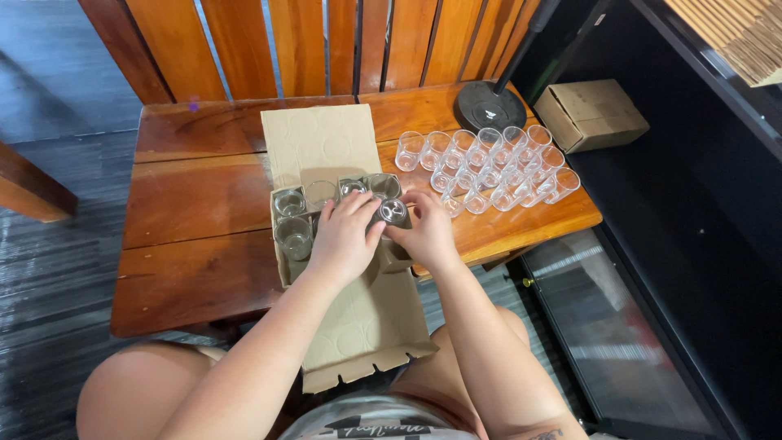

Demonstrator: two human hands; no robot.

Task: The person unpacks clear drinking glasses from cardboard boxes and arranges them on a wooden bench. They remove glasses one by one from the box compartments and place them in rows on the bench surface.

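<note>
While both hands are gripping one glass [393,211] over the box [285,265] | left hand [342,240], right hand [425,232] closing around its sides | likely fragile, slippery.

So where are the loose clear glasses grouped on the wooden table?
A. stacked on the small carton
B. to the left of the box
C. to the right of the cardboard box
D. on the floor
C: the clear glasses stand in rows on the wooden table, right of the open cardboard box where both hands work.
</note>
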